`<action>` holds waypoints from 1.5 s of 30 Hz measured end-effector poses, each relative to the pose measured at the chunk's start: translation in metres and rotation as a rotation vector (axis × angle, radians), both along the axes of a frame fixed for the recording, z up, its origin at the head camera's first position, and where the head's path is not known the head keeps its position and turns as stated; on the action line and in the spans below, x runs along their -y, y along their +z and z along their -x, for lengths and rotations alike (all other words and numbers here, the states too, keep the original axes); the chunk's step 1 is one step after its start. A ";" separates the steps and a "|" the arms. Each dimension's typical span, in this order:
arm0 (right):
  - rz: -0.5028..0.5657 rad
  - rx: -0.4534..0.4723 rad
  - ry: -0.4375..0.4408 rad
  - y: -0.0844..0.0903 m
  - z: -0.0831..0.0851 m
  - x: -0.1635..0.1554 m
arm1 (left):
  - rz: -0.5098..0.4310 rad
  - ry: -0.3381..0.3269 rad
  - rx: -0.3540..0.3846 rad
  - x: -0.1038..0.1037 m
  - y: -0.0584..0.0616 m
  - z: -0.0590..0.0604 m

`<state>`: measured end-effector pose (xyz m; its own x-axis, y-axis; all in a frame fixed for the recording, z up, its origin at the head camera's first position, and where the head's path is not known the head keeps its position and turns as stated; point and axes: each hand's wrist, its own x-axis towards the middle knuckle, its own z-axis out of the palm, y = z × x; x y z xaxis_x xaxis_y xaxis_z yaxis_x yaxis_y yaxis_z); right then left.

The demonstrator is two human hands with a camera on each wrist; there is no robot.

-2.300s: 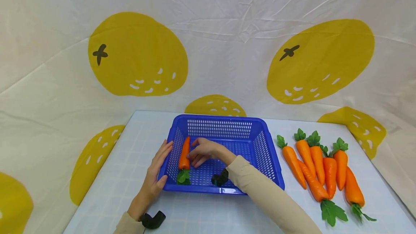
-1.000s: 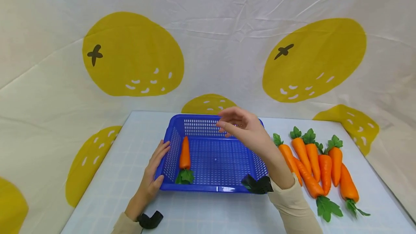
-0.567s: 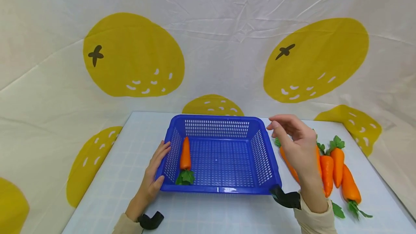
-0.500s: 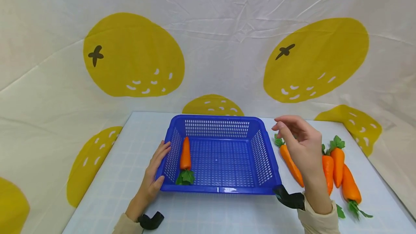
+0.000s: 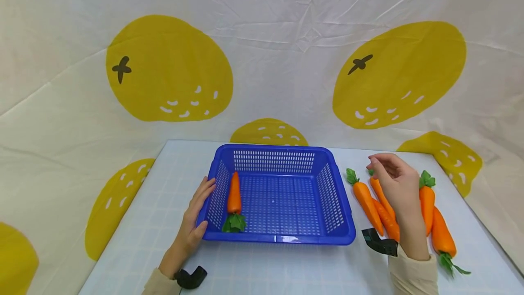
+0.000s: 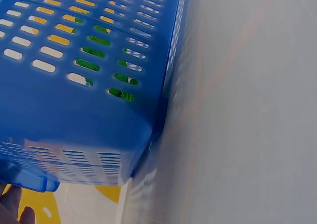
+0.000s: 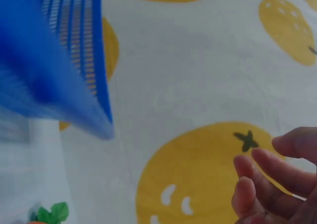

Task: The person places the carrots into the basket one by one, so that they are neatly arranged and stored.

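Both hands empty: left hand (image 5: 191,222) flat on blue basket (image 5: 282,239), right hand (image 5: 395,185) loose over orange carrots (image 5: 366,201).

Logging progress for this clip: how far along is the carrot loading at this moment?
Early stage. Done: one carrot lies inside the blue basket, along its left wall. In hand: the right hand hovers empty over the carrots on the table, gripping none yet, while the left hand rests open against the basket's left side. Left: at least five carrots beside the basket, partly hidden by the hand.
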<state>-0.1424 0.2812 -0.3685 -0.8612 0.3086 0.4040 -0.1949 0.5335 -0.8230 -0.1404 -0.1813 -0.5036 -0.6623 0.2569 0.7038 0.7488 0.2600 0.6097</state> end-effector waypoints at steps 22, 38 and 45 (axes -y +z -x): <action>-0.367 0.602 0.075 -0.080 0.038 -0.052 | 0.002 0.014 0.000 0.000 -0.001 -0.002; -0.387 0.635 0.060 -0.094 0.044 -0.048 | -0.002 0.002 -0.011 0.000 -0.004 0.000; -0.343 0.592 0.066 -0.085 0.040 -0.050 | -0.005 -0.005 -0.026 0.000 -0.004 0.001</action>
